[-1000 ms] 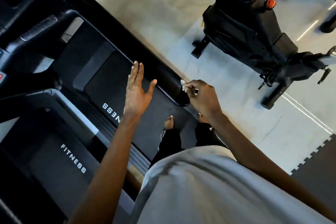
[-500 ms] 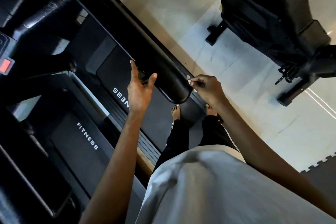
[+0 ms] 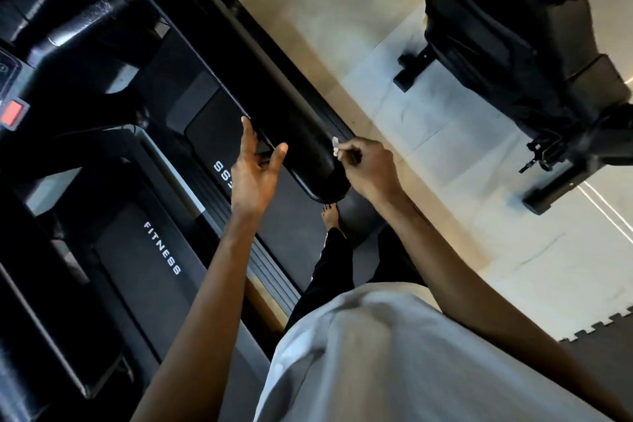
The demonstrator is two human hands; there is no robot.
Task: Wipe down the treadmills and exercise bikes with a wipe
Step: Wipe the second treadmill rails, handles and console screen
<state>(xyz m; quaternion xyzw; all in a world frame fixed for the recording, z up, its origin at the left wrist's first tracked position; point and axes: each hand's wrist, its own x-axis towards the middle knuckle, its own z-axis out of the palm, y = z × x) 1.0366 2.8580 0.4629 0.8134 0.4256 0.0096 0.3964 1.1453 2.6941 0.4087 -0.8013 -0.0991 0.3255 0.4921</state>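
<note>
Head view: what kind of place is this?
Most likely a gym: two treadmills side by side, the left one marked FITNESS, an exercise bike on the pale floor, and an interlocking floor mat at the lower right.

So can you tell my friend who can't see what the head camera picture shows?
Seen from above, a person's right hand pinches a small white wipe at the end of a black treadmill handrail, while the open left hand reaches toward the rail's other side. A black exercise bike stands on the pale floor to the right.
</note>
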